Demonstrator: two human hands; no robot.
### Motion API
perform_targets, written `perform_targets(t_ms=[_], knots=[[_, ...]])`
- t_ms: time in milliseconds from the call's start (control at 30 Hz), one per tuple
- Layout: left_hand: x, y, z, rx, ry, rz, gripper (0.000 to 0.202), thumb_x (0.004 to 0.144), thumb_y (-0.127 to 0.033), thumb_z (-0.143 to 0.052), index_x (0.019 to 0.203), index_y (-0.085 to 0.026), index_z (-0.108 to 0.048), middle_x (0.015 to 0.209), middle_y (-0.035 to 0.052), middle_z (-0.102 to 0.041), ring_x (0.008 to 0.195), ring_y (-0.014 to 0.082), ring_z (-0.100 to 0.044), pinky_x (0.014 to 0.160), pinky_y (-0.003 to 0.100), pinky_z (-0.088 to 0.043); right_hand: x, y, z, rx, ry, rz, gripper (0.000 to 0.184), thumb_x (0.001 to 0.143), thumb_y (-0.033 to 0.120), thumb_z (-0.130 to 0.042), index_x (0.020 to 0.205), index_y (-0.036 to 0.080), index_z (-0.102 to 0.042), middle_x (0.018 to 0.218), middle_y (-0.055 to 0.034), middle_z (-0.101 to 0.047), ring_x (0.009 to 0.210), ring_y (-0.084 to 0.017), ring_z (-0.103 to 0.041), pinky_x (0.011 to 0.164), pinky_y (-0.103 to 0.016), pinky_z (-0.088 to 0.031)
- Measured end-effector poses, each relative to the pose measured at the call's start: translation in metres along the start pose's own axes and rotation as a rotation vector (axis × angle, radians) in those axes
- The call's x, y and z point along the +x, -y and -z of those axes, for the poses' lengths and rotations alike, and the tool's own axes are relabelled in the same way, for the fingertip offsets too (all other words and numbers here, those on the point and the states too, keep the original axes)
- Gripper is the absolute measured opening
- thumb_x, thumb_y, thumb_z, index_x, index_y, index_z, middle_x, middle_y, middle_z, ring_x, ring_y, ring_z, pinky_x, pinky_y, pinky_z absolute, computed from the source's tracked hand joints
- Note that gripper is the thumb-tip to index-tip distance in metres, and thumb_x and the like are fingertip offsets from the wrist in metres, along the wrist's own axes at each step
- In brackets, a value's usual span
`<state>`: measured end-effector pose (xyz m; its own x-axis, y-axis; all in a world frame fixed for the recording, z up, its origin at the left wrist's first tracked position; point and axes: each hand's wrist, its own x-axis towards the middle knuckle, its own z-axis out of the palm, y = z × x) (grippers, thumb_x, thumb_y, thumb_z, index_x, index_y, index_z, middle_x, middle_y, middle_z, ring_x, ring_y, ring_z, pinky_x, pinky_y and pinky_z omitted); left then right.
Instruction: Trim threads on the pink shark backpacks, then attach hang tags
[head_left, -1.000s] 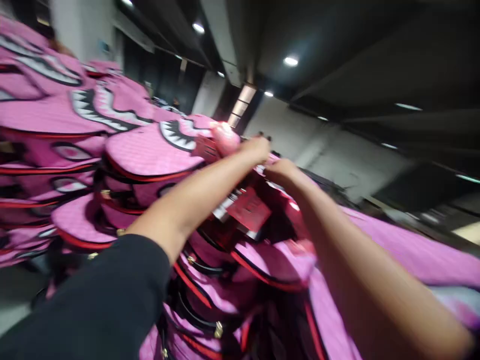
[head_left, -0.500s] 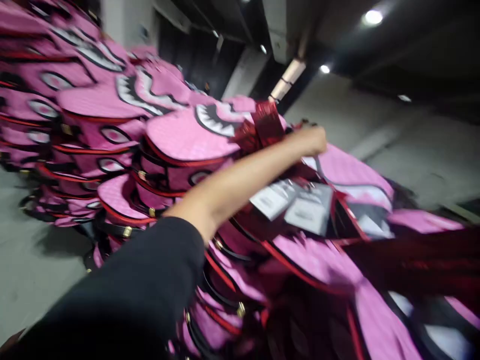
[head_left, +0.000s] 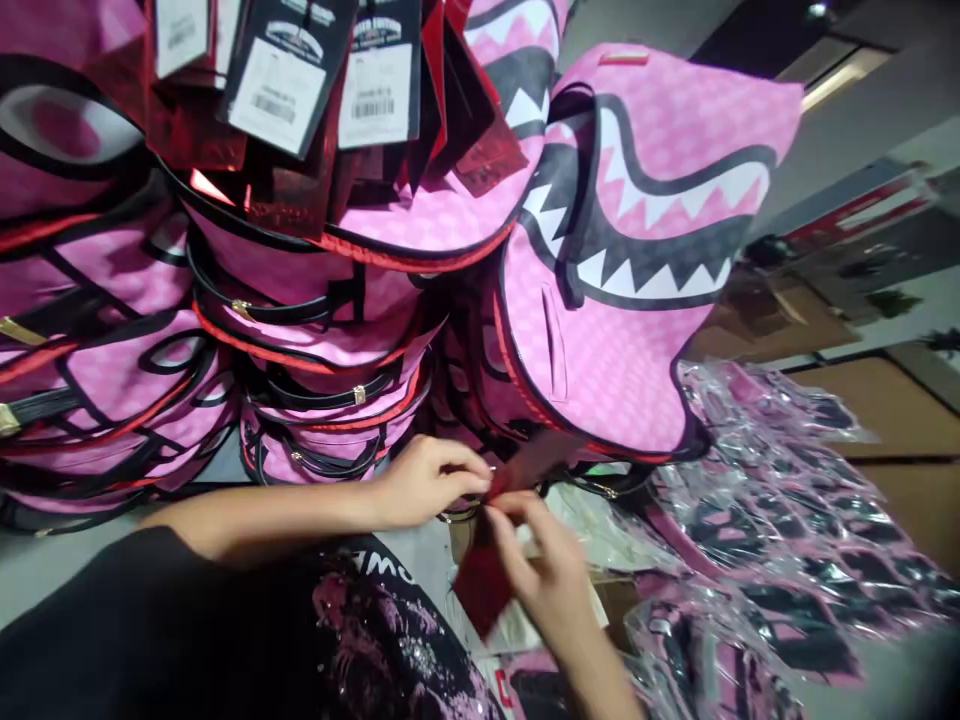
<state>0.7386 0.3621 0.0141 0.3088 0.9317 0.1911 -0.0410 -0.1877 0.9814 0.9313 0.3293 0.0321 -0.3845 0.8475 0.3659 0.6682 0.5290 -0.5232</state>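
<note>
My left hand and my right hand meet low in the middle, both pinching a dark red tag that hangs between them. Just above them stands a tall stack of pink bags with red and black trim. A pink bag with a shark-mouth print leans on the stack's right side. Black and white hang tags and red foil tags dangle from the bags on top.
Several pink bags wrapped in clear plastic lie spread at the right. More stacked pink bags fill the left. Brown cardboard boxes stand at the far right. My black printed shirt is at the bottom.
The view has dropped from the top of the stack to its base. My left arm, which reached up to the top bags, has come down, and both hands now pinch a red tag.
</note>
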Motion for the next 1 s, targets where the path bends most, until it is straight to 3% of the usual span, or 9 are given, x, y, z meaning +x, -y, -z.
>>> perform_targets(t_ms=[133, 233, 333, 533, 667, 733, 833, 900, 1000], knots=[[-0.020, 0.079, -0.035, -0.152, -0.003, 0.334, 0.020, 0.084, -0.027, -0.056, 0.093, -0.017, -0.072, 0.081, 0.0059, -0.074, 0.076, 0.0188, -0.069, 0.071, 0.030, -0.056, -0.040, -0.018, -0.073, 0.206, 0.021, -0.276, 0.020, 0.094, 0.028, -0.049, 0.077, 0.019, -0.053, 0.066, 0.0015, -0.057, 0.060, -0.011, -0.053, 0.058, -0.022, -0.044], [-0.036, 0.101, -0.036, -0.059, -0.051, 0.303, 0.028, 0.089, -0.029, -0.050, 0.107, -0.020, -0.070, 0.103, 0.0070, -0.073, 0.095, 0.0200, -0.068, 0.090, 0.034, -0.053, -0.054, -0.029, -0.107, 0.252, -0.003, -0.402, 0.024, 0.094, 0.032, -0.048, 0.075, 0.018, -0.053, 0.064, 0.0017, -0.055, 0.057, -0.010, -0.050, 0.056, -0.022, -0.042], [-0.042, 0.115, -0.036, 0.052, -0.164, 0.225, 0.027, 0.088, -0.027, -0.054, 0.109, -0.020, -0.070, 0.122, 0.0059, -0.067, 0.116, 0.0195, -0.060, 0.107, 0.034, -0.044, -0.052, -0.037, -0.119, 0.196, -0.032, -0.405, 0.021, 0.093, 0.032, -0.047, 0.079, 0.017, -0.056, 0.066, 0.0008, -0.057, 0.058, -0.011, -0.051, 0.057, -0.022, -0.041], [-0.040, 0.133, -0.045, 0.197, -0.301, 0.057, 0.023, 0.090, -0.021, -0.053, 0.099, -0.020, -0.074, 0.114, 0.0059, -0.070, 0.107, 0.0188, -0.062, 0.097, 0.036, -0.051, -0.053, -0.043, -0.122, 0.172, 0.038, -0.386, 0.027, 0.093, 0.033, -0.046, 0.073, 0.018, -0.054, 0.061, 0.0018, -0.055, 0.054, -0.010, -0.050, 0.056, -0.021, -0.041], [-0.034, 0.132, -0.039, 0.337, -0.330, -0.083, 0.027, 0.095, -0.023, -0.049, 0.102, -0.018, -0.074, 0.096, 0.0064, -0.072, 0.090, 0.0159, -0.064, 0.083, 0.029, -0.053, -0.035, -0.064, -0.096, -0.045, 0.065, -0.355, 0.031, 0.095, 0.038, -0.044, 0.097, 0.015, -0.065, 0.081, -0.0061, -0.068, 0.067, -0.015, -0.060, 0.065, -0.025, -0.046], [-0.023, 0.130, -0.036, 0.397, -0.242, -0.050, 0.026, 0.094, -0.025, -0.050, 0.105, -0.019, -0.073, 0.092, 0.0051, -0.072, 0.084, 0.0148, -0.066, 0.079, 0.027, -0.053, -0.010, -0.079, -0.083, -0.369, 0.071, -0.370, 0.038, 0.095, 0.036, -0.041, 0.117, 0.013, -0.062, 0.087, -0.0108, -0.069, 0.068, -0.018, -0.061, 0.063, -0.028, -0.044], [0.005, 0.124, -0.035, 0.465, -0.134, 0.110, 0.023, 0.092, -0.025, -0.053, 0.104, -0.022, -0.072, 0.096, 0.0034, -0.073, 0.087, 0.0165, -0.068, 0.080, 0.027, -0.052, 0.035, -0.096, -0.076, -0.839, 0.229, -0.408, 0.044, 0.094, 0.028, -0.041, 0.133, 0.010, -0.052, 0.081, -0.0132, -0.068, 0.056, -0.020, -0.057, 0.051, -0.029, -0.035], [0.028, 0.119, -0.035, 0.478, -0.145, 0.212, 0.024, 0.092, -0.022, -0.051, 0.103, -0.021, -0.072, 0.097, 0.0049, -0.073, 0.091, 0.0184, -0.068, 0.081, 0.028, -0.052, 0.054, -0.102, -0.078, -1.031, 0.301, -0.428, 0.045, 0.094, 0.022, -0.041, 0.137, 0.010, -0.048, 0.075, -0.0126, -0.066, 0.053, -0.019, -0.056, 0.048, -0.027, -0.031], [0.060, 0.113, -0.035, 0.462, -0.161, 0.287, 0.025, 0.090, -0.018, -0.050, 0.103, -0.018, -0.072, 0.096, 0.0087, -0.073, 0.093, 0.0210, -0.069, 0.081, 0.029, -0.052, 0.053, -0.109, -0.079, -1.140, 0.263, -0.367, 0.040, 0.094, 0.018, -0.037, 0.130, 0.012, -0.053, 0.075, -0.0113, -0.064, 0.054, -0.019, -0.058, 0.048, -0.026, -0.028]])
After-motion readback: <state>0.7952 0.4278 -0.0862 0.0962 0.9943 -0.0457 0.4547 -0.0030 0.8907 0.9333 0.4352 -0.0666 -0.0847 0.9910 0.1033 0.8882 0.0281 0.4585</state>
